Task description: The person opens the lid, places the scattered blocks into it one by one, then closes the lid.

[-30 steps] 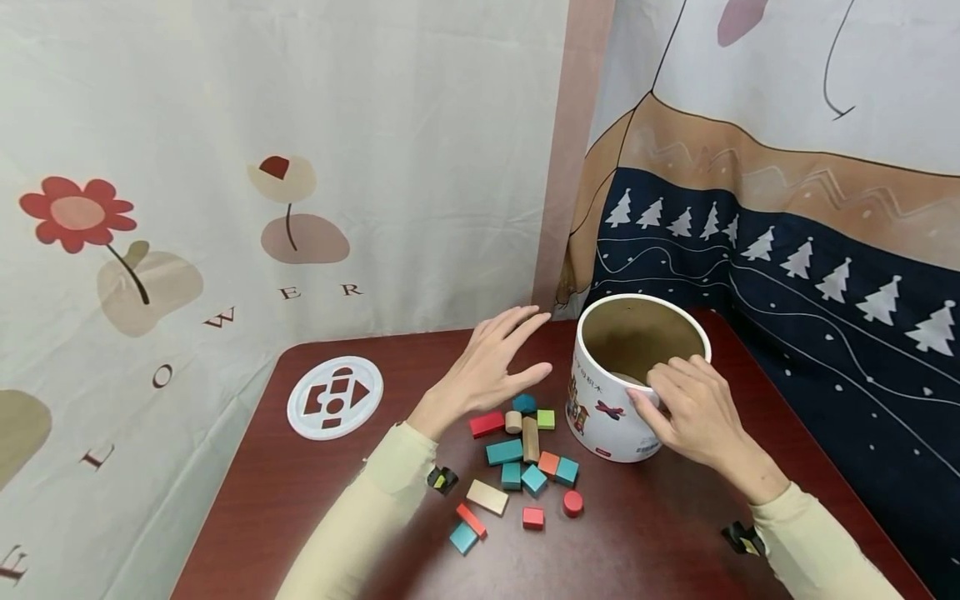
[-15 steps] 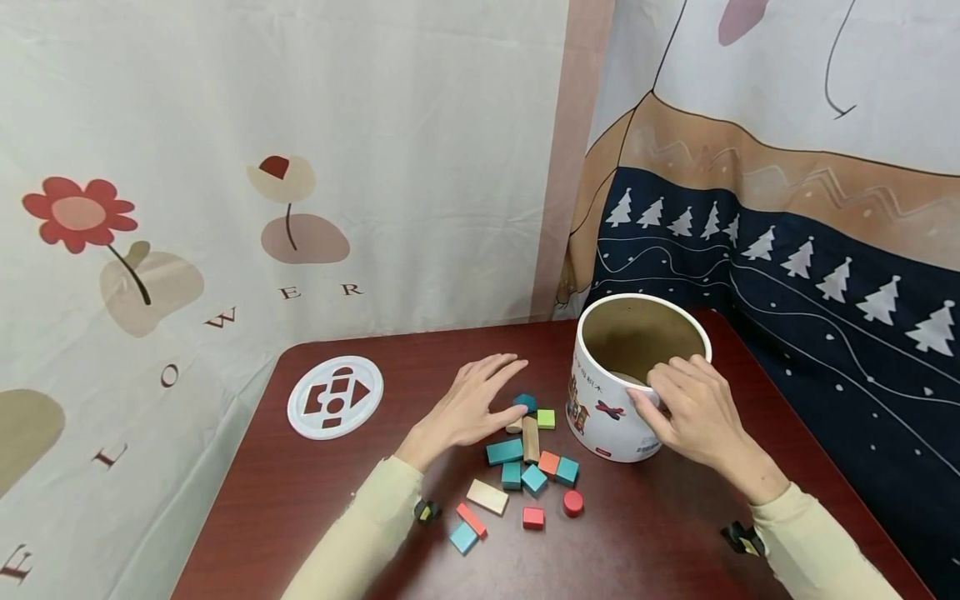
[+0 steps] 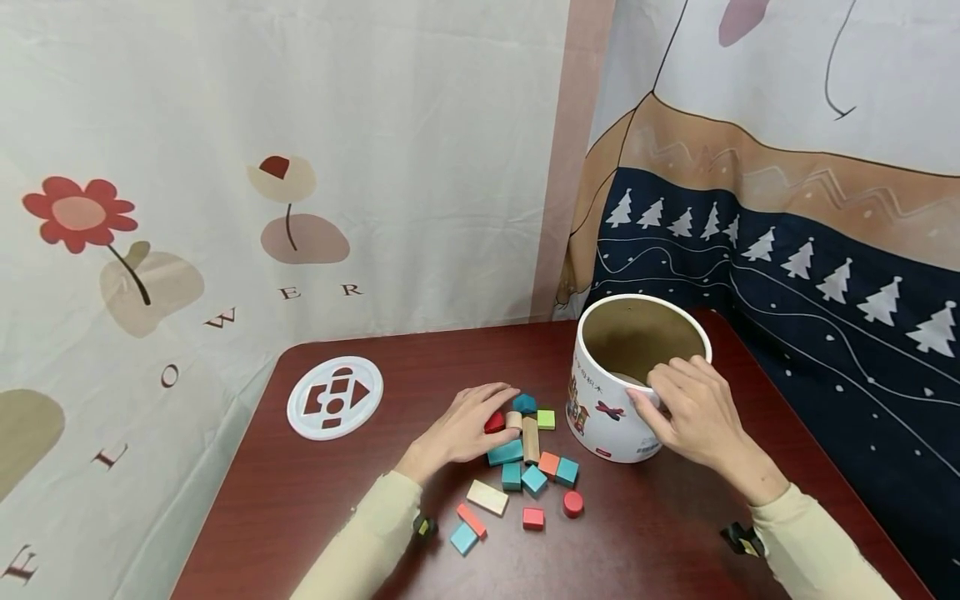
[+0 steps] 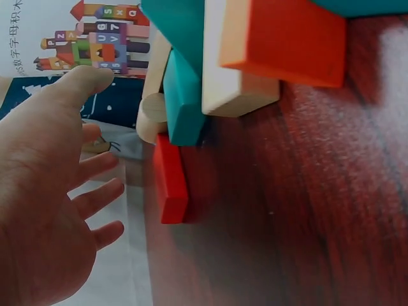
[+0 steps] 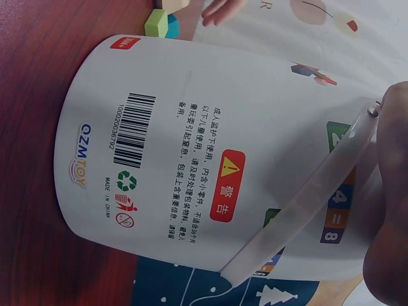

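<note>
My right hand grips the near rim of a white printed bucket, thumb outside and fingers curled over the edge. A pale strap handle hangs along the bucket's side in the right wrist view. To the bucket's left, my left hand hovers low over a red block, its thumb and fingers apart on either side. The left wrist view shows those fingers loosely extended, with the red block beyond them. Beside that block are a wooden cylinder, a teal block and a tan plank.
Several more blocks lie nearer me, among them a cream block and a red cylinder. A white lid with shaped holes lies at the table's back left. Printed cloth hangs behind the dark red table.
My left hand has come down and slightly toward me, from above the far blocks to around the red block. My right hand and the bucket have stayed in place.
</note>
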The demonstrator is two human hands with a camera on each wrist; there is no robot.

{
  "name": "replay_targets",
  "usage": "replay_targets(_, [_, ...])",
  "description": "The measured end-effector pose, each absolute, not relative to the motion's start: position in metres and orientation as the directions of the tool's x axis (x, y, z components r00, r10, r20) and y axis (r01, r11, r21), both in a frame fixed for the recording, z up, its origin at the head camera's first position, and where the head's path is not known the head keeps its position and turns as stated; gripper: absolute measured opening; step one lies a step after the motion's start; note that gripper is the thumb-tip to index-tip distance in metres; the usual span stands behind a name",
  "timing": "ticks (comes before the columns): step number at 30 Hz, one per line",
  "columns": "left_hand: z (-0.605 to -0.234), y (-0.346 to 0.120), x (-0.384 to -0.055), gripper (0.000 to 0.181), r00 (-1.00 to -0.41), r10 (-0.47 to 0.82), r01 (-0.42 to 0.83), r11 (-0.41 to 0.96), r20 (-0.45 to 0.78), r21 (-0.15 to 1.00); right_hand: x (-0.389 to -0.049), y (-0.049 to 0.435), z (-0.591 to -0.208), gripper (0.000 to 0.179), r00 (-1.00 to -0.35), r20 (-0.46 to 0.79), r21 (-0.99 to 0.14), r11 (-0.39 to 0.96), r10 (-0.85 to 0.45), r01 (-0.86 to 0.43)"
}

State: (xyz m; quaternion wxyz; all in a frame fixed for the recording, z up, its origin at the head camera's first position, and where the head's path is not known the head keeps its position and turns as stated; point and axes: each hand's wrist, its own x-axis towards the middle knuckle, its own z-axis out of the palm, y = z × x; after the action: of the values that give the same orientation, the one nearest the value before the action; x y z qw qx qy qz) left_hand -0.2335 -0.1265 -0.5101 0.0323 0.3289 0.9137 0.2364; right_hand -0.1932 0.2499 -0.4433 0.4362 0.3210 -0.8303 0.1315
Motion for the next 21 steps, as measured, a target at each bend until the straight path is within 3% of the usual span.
replay_targets(15, [-0.520, -0.117, -0.235, 0.056, -0.765, 0.637, 0.610, 0.668, 0.098, 0.426, -0.190, 0.251, -0.443, 0.056, -0.460, 0.777, 0.053, 0.772, -0.430, -0.633])
replay_targets(21, [-0.521, -0.112, -0.237, 0.045, -0.757, 0.640, 0.631, 0.667, 0.128, 0.395, -0.193, 0.250, -0.444, 0.057, -0.421, 0.806, 0.056, 0.762, -0.416, -0.645])
